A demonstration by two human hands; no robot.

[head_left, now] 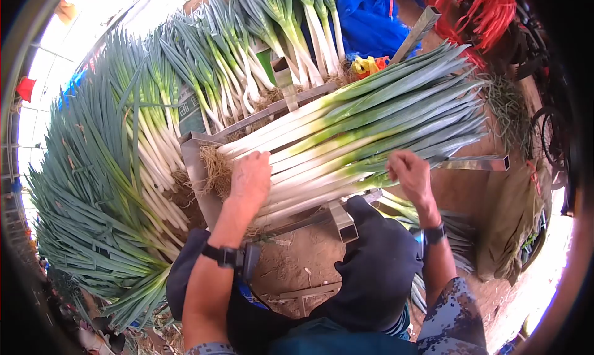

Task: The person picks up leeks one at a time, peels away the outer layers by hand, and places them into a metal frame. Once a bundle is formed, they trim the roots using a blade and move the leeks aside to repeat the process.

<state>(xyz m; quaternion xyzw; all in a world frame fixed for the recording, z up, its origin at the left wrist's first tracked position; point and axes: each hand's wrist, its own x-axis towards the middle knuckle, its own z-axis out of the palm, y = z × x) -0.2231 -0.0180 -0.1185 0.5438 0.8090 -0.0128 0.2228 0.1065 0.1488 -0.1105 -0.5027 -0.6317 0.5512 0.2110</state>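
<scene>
A layer of long green onions (365, 129) lies across a metal frame (201, 169), roots to the left and leaves to the right. My left hand (250, 177) rests with bent fingers on the white stalks near the roots (215, 172). Its fingers are closed at the stalks. Above the near edge of the leaves is my right hand (408, 172), its fingers curled into a loose fist. Whatever it may hold is hidden. Both wrists wear a dark band.
More green onions (86, 188) stand piled on the left, with bunches (291, 33) along the back. Blue netting (368, 21) and red strips (476, 8) are behind. Square metal posts (343, 222) stick out of the frame near my knees. Brown cloth (507, 225) hangs at right.
</scene>
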